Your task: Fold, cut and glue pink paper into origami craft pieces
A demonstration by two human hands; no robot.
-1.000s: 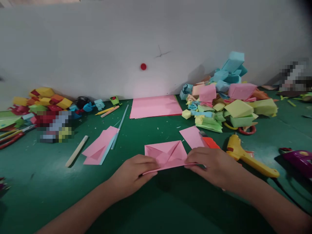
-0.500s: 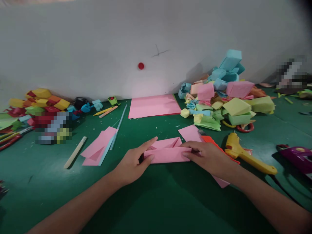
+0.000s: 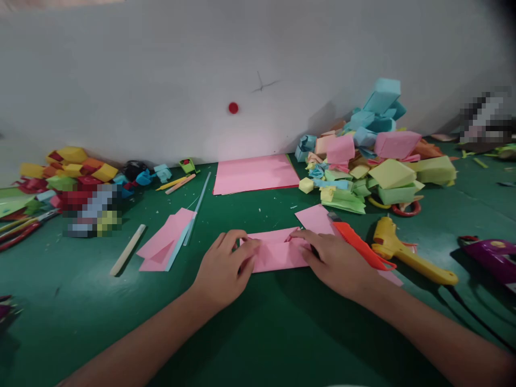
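Note:
A folded pink paper [image 3: 278,253] lies on the green mat in front of me. My left hand [image 3: 226,271] curls over its left end, fingers bent and pressing down on the fold. My right hand [image 3: 334,260] covers its right end, with fingers pinching the paper's upper edge. Both hands hold the paper flat against the mat. A loose pink sheet [image 3: 316,217] lies just beyond my right hand.
A stack of pink sheets [image 3: 256,174] lies by the wall. Folded paper shapes pile up at right [image 3: 374,161] and left [image 3: 68,169]. An orange cutter [image 3: 357,244], a yellow glue gun [image 3: 407,258], pink scraps [image 3: 165,242] and a wooden stick [image 3: 128,250] lie around.
The pink paper went from an open shape with a visible inner flap to a narrower folded strip. Both hands moved inward and forward over its ends and now press it down.

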